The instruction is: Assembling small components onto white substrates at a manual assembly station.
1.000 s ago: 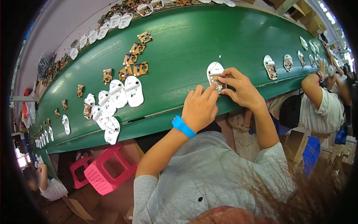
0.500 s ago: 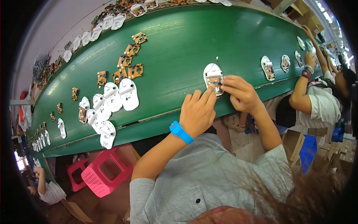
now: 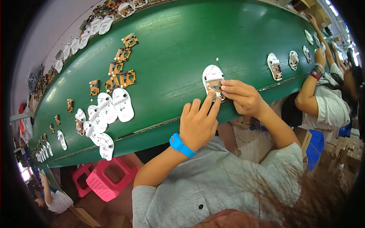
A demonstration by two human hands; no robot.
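A white plastic shell [image 3: 213,71] lies on the green belt before me, its rounded end pointing away. A brown circuit board [image 3: 215,85] sits in its nearer half, and a thin wire with a small white plug rises from the far end. My left hand [image 3: 199,123], with a blue band on its wrist, has its fingers apart; the index and middle fingertips touch the board's near end. At the right edge of shell and board, my right hand [image 3: 243,98] is closed, fingers together and gripping that edge. Its fingertips partly cover the contact.
Left on the belt [image 3: 171,49] are a cluster of white shells [image 3: 122,104] and several loose circuit boards [image 3: 127,78]. More filled shells [image 3: 274,67] lie to the right, near a co-worker's arm [image 3: 310,91]. Pink stools [image 3: 110,180] stand below the belt edge.
My left fingertips have shifted toward the near end of the board. The right hand keeps its place at the shell's edge. The whole view has turned slightly.
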